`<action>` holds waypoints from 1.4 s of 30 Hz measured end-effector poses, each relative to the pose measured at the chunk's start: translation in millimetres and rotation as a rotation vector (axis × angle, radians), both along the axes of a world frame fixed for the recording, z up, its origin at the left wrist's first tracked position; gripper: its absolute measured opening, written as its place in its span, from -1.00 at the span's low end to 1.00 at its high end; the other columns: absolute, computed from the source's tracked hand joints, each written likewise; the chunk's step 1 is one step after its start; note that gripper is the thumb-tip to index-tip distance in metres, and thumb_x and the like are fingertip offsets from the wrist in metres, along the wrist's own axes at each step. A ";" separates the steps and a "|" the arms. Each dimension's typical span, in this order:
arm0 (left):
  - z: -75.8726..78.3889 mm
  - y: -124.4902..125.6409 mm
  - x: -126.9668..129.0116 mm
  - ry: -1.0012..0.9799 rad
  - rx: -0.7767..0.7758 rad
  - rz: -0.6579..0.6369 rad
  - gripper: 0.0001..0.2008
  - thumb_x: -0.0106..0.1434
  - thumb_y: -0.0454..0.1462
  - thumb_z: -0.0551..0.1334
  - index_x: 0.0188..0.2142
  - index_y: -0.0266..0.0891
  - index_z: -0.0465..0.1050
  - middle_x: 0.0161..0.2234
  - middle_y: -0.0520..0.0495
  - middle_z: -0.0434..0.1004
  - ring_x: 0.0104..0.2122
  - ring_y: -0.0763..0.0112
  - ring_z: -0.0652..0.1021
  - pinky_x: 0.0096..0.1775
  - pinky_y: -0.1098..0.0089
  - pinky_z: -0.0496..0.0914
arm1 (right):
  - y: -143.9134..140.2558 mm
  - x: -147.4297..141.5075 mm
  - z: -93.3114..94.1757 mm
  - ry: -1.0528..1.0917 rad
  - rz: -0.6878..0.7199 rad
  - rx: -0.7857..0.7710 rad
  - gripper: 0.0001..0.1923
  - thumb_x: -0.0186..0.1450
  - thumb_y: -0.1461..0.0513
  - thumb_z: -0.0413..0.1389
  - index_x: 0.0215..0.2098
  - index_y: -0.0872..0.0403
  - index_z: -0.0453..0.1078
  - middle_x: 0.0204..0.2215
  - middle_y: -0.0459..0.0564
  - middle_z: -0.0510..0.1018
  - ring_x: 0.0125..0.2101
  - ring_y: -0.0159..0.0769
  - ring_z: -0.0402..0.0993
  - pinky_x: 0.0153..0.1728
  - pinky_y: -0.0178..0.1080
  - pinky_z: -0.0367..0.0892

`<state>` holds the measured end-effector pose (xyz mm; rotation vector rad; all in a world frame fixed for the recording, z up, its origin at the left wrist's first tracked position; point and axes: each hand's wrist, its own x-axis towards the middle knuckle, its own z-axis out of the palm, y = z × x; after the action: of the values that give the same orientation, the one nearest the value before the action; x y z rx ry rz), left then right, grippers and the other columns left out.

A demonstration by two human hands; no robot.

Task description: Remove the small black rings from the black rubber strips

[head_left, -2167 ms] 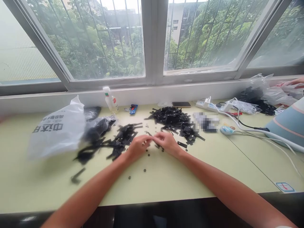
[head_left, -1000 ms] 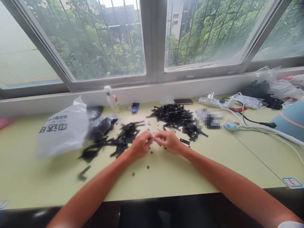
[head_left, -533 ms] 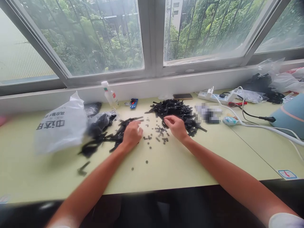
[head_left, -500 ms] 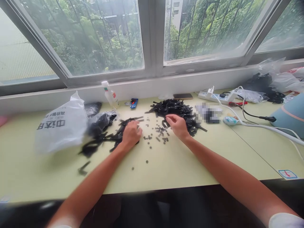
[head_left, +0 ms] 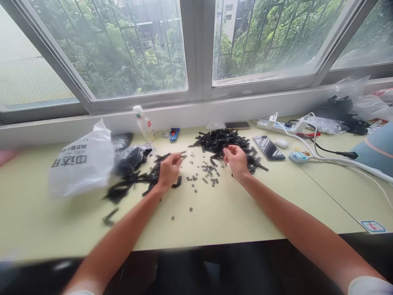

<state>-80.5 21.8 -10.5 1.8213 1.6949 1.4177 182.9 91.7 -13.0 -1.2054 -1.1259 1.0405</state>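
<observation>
My left hand (head_left: 170,170) is closed, fingers curled toward the thumb, over the right edge of a loose spread of black strips (head_left: 153,177). What it pinches, if anything, is too small to make out. One bent black strip (head_left: 177,182) lies beside its wrist. My right hand (head_left: 237,160) is in a pinch at the front of a bigger heap of black strips (head_left: 219,140); whatever sits between its fingertips is hidden. Many small dark round pieces (head_left: 210,170) lie scattered on the table between both hands.
At left stand a white plastic bag (head_left: 82,164), dark bagged items (head_left: 130,159) and a clear bottle (head_left: 144,124). A blue packet (head_left: 174,134) lies behind. To the right are a phone (head_left: 269,148), a white mouse (head_left: 281,143), a power strip (head_left: 281,126) and cables.
My right hand has moved a little right, away from the round pieces. My left hand has shifted slightly up, and a bent black strip now shows beside it.
</observation>
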 end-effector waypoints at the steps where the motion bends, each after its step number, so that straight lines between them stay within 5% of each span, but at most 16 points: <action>1: 2.4 -1.1 2.8 -0.107 -0.004 -0.030 -0.70 0.31 -0.16 0.26 -0.02 -0.23 0.51 -0.28 -0.10 0.59 -0.30 0.30 0.58 -0.19 0.26 0.50 | 0.4 1.0 0.4 0.014 0.000 -0.017 -0.57 0.23 0.08 0.23 -0.01 0.12 0.40 -0.14 0.12 0.56 -0.53 -0.42 0.43 -0.55 -0.32 0.43; 5: 6.8 -3.2 12.4 -0.455 -0.068 -0.158 -0.59 0.23 -0.11 0.35 0.01 -0.24 0.49 -0.29 -0.10 0.60 -0.35 0.33 0.61 -0.21 0.24 0.52 | -3.6 2.6 5.9 0.036 0.051 -0.009 -0.27 0.26 0.09 0.19 0.34 0.07 0.15 0.33 0.29 0.19 -0.33 -0.29 0.58 -0.38 -0.23 0.57; 7: 6.6 -4.1 16.8 -0.565 -0.111 -0.201 -0.57 0.19 -0.10 0.38 0.00 -0.25 0.49 -0.25 -0.12 0.61 -0.36 0.33 0.62 -0.23 0.25 0.52 | -11.4 -0.3 11.4 -0.040 0.098 0.068 -0.25 0.29 0.06 0.18 0.38 0.04 0.13 0.37 0.24 0.12 -0.21 -0.22 0.59 -0.32 -0.22 0.57; 10: 6.0 -7.0 24.6 -0.655 -0.169 -0.273 -0.55 0.15 -0.12 0.43 -0.03 -0.27 0.50 -0.25 -0.15 0.62 -0.33 0.30 0.63 -0.23 0.27 0.52 | -29.3 -10.0 19.5 -0.206 0.390 0.175 -0.49 0.34 0.00 0.12 0.16 0.05 0.45 0.11 0.13 0.52 -0.13 -0.15 0.57 -0.21 -0.18 0.53; 13: 6.5 -11.8 32.8 -0.677 -0.201 -0.339 -0.55 0.13 -0.14 0.45 -0.03 -0.28 0.50 -0.28 -0.14 0.63 -0.32 0.29 0.63 -0.24 0.28 0.52 | -46.3 -21.4 21.9 -0.289 0.633 0.219 -0.61 0.31 0.00 0.16 0.00 -0.02 0.57 -0.05 0.02 0.63 -0.12 -0.16 0.56 -0.12 -0.17 0.46; 15: 7.8 -15.1 36.8 -0.652 -0.209 -0.351 -0.57 0.13 -0.14 0.45 -0.06 -0.28 0.51 -0.31 -0.13 0.63 -0.36 0.31 0.62 -0.28 0.30 0.50 | -53.1 -26.7 20.1 -0.275 0.701 0.223 -0.67 0.30 0.02 0.18 -0.06 -0.03 0.59 -0.17 -0.02 0.67 -0.24 -0.21 0.56 -0.24 -0.23 0.44; 19: 9.8 -18.7 38.0 -0.452 -0.192 -0.336 -0.62 0.21 -0.11 0.38 -0.04 -0.27 0.51 -0.26 -0.14 0.62 -0.30 0.29 0.61 -0.31 0.35 0.47 | -53.5 -27.8 16.4 -0.191 0.674 0.150 -0.69 0.29 0.00 0.18 -0.24 0.05 0.59 -0.42 -0.05 0.61 -0.49 -0.34 0.44 -0.48 -0.30 0.30; 24: 1.1 -16.7 31.7 0.117 -0.101 -0.291 -0.72 0.31 -0.13 0.27 -0.07 -0.21 0.56 -0.23 -0.12 0.57 -0.26 0.30 0.55 -0.25 0.31 0.45 | -44.0 -22.1 14.5 -0.110 0.565 0.102 -0.66 0.25 -0.03 0.21 -0.34 0.09 0.53 -0.47 -0.06 0.53 -0.53 -0.39 0.33 -0.50 -0.31 0.25; 27: -6.9 -15.1 29.7 0.282 -0.133 -0.311 -0.75 0.31 -0.14 0.28 -0.11 -0.21 0.59 -0.25 -0.12 0.54 -0.32 0.33 0.52 -0.27 0.29 0.45 | -41.1 -20.8 11.7 -0.128 0.557 0.101 -0.63 0.25 -0.05 0.19 -0.36 0.10 0.54 -0.50 -0.06 0.51 -0.54 -0.39 0.31 -0.51 -0.29 0.24; 37: -11.8 -12.6 29.1 0.442 -0.028 -0.334 -0.77 0.40 -0.26 0.14 -0.23 -0.21 0.60 -0.27 -0.15 0.54 -0.24 0.26 0.50 -0.19 0.25 0.42 | -43.4 -24.3 10.2 -0.097 0.593 0.031 -0.63 0.20 -0.03 0.24 -0.24 0.09 0.56 -0.42 -0.04 0.57 -0.55 -0.41 0.34 -0.53 -0.31 0.29; 42: -3.9 -15.6 33.7 0.171 -0.016 -0.305 -0.80 0.39 -0.25 0.17 -0.18 -0.22 0.57 -0.25 -0.12 0.58 -0.28 0.33 0.52 -0.23 0.31 0.43 | -45.8 -24.6 13.8 -0.110 0.614 0.023 -0.59 0.19 -0.06 0.24 -0.24 0.09 0.57 -0.48 -0.07 0.54 -0.57 -0.42 0.31 -0.53 -0.30 0.29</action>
<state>-46.8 6.2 -14.5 2.1356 1.4161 1.1483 158.3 45.9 0.8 -0.9195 -1.6456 1.4215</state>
